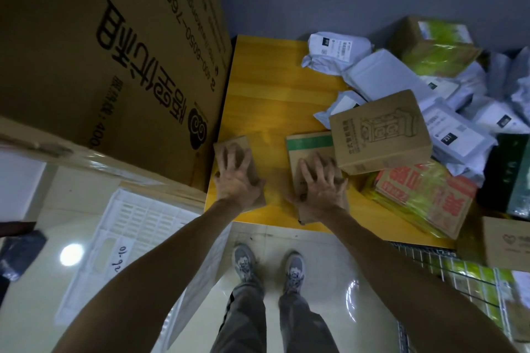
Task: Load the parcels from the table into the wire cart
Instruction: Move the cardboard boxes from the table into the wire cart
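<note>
Two brown cardboard parcels (233, 143), green stripe (309, 141) on one, left hand (238, 179), right hand (321, 188), fingers (229, 158) apparently splayed atop each

Both forearms are bare along all their visible length, and so are the left hand (236, 180) and the right hand (321, 189). The legs wear loose grey trousers (298, 324) with creased cloth, and a dark stripe (228, 306) runs down the outer seam of the left leg. On the feet are grey lace-up trainers (243, 262), with grey laces and paler soles.
</note>
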### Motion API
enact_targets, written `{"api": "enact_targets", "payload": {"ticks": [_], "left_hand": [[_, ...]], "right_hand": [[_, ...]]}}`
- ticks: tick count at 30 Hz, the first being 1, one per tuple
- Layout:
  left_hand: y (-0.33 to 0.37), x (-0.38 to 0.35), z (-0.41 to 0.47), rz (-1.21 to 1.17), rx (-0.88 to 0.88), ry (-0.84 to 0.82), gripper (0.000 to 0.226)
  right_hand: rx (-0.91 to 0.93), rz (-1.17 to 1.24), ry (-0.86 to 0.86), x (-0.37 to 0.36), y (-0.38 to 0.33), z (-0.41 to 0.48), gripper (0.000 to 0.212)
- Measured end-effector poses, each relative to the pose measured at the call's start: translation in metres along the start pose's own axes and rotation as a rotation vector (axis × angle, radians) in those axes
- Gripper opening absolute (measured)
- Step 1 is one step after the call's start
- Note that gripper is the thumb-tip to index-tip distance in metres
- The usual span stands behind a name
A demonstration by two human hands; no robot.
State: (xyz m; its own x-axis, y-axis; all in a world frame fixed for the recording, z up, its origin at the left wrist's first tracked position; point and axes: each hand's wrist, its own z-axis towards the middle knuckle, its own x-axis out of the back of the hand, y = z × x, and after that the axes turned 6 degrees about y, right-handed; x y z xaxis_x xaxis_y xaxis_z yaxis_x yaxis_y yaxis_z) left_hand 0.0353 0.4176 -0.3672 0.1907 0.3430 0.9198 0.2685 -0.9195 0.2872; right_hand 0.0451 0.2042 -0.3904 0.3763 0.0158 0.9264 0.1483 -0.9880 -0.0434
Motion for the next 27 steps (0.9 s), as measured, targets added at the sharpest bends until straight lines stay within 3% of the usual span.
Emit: {"api": "enact_targets", "payload": {"ticks": [6, 12, 21, 27], "left_hand": [[0.004, -0.003, -0.003, -0.032, 0.022, 0.006, 0.085], [0.000, -0.007, -0.013, 0.019, -0.012, -0.032, 0.102], [-0.009, 0.021, -0.023, -0.043, -0.034, -0.068, 0.093], [-0.002, 0.063, -0.040, -0.034, -0.051, 0.024, 0.089]], "right_hand": [[0.103, -0.038, 0.005, 0.003, -0.002, -0.006, 0.107], [0.047, 0.048, 0.075, 0.009, -0.004, -0.012, 0.104], [0.125, 0.108, 0.129, 0.027, -0.014, -0.037, 0.104], [0.202, 0.096, 0.181, 0.069, -0.015, -0.059, 0.101]]}}
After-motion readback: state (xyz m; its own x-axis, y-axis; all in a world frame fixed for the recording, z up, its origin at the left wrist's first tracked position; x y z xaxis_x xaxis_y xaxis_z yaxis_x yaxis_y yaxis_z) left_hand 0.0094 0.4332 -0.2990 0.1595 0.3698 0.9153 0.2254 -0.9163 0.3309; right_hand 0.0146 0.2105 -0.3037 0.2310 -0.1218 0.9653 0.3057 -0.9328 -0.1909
